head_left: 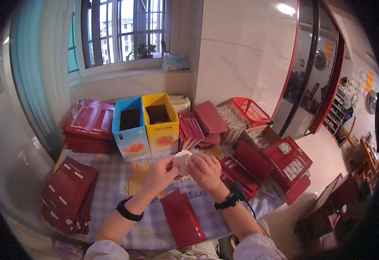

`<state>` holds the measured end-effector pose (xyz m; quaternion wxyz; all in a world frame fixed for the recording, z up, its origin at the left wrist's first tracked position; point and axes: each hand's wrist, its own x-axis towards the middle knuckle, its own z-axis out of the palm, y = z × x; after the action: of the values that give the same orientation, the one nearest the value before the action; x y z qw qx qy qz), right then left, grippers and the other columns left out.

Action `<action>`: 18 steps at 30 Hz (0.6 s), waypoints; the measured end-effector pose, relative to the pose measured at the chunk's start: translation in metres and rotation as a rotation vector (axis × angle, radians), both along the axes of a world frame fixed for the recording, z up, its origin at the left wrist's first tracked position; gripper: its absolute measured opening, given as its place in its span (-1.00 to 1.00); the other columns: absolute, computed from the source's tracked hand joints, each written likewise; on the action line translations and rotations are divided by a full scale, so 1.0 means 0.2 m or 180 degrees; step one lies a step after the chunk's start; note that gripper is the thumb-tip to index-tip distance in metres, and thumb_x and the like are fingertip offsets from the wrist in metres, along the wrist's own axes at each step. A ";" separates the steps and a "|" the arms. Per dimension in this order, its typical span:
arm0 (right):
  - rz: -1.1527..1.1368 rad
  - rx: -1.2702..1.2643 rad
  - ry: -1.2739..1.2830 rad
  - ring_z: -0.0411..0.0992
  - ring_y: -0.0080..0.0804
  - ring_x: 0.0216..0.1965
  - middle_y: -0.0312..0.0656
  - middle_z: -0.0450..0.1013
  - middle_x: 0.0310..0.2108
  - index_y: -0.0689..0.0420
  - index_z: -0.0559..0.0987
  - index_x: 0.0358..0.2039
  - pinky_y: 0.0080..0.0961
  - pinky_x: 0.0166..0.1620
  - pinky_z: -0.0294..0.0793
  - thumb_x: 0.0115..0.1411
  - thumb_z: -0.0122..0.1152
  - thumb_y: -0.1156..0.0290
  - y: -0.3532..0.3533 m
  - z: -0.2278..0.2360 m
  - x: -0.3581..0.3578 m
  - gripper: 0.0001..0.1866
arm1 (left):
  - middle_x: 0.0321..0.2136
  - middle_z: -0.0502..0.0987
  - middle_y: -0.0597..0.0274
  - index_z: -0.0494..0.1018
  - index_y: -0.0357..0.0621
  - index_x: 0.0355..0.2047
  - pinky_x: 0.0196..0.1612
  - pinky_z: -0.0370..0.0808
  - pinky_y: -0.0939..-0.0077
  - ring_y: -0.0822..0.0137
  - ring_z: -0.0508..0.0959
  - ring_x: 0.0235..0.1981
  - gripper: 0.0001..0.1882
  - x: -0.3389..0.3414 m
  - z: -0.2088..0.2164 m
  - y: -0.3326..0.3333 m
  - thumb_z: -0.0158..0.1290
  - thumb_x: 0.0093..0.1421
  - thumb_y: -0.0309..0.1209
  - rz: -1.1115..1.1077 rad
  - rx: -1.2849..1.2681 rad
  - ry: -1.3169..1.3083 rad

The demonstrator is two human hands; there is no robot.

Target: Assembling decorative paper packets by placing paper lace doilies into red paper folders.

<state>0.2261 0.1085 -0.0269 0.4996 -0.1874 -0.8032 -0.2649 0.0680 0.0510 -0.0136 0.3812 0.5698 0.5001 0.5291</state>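
Note:
Above the middle of the table, my left hand (160,174) and my right hand (204,172) pinch a small white card piece with a wavy edge (182,161) between them. Its lower part is partly covered by my fingers. Below my hands, near the table's front edge, lies a dark red paper wallet (181,219). Flat yellowish pieces (138,177) rest on the cloth beside my left hand. To the right of my right hand are several opened dark red wallets (241,175).
Stacks of red wallets stand at the left front (68,190) and left back (87,123). Behind my hands are a blue box (131,138) and a yellow box (163,138). A red basket (251,112) and a cardboard box (261,135) sit at the back right. A checked tablecloth (144,225) covers the table.

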 end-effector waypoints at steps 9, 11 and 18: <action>-0.0047 0.0132 -0.0189 0.39 -0.48 -0.31 -0.37 0.38 -0.33 0.05 0.50 -0.45 -0.58 -0.46 0.25 -0.33 0.20 0.41 -0.01 0.00 0.01 -0.70 | -0.50 0.51 0.19 0.37 -0.39 -0.29 -0.48 0.49 0.65 0.48 0.53 -0.52 -0.78 0.00 -0.03 0.01 -0.04 0.06 -0.51 0.0060 0.0174 -0.0024; -0.0043 0.0137 -0.0187 0.39 -0.49 -0.31 -0.38 0.39 -0.33 0.05 0.50 -0.45 -0.57 -0.46 0.26 -0.33 0.19 0.41 -0.02 0.01 0.00 -0.71 | -0.51 0.51 0.20 0.37 -0.38 -0.30 -0.48 0.48 0.66 0.49 0.53 -0.52 -0.80 0.00 -0.04 0.01 -0.05 0.06 -0.51 0.0050 0.0227 0.0004; -0.0082 0.0065 -0.0401 0.33 -0.44 -0.20 -0.35 0.33 -0.23 0.04 0.52 -0.40 -0.52 -0.37 0.30 -0.26 0.11 0.37 -0.02 -0.01 0.00 -0.70 | -0.54 0.50 0.22 0.36 -0.36 -0.33 -0.49 0.45 0.67 0.51 0.52 -0.52 -0.83 0.00 0.00 0.00 -0.07 0.08 -0.51 0.0016 0.0276 0.0154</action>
<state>0.2271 0.1054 -0.0288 0.4465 -0.1756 -0.8278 -0.2908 0.0682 0.0516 -0.0143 0.3427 0.5971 0.4871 0.5373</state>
